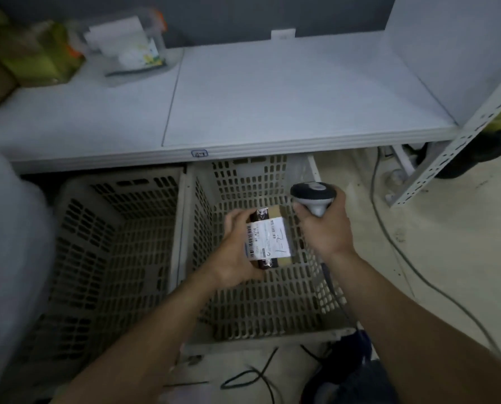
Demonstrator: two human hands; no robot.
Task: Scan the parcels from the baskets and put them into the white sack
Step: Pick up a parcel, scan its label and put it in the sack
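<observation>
Over the right basket (261,339), the left hand (237,252) curls its fingers round a labelled parcel (268,239), the right hand (325,228) likewise round a scanner (312,193) just beside it, with a second basket (97,258) and the white sack (7,243) leftward, a shelf (272,97) behind.

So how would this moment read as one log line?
left hand: holds parcel, label up | right hand: grips scanner | location: over right basket

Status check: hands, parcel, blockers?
Left hand grips parcel over right basket. Right hand holds scanner beside it. Nothing in the way.
</observation>
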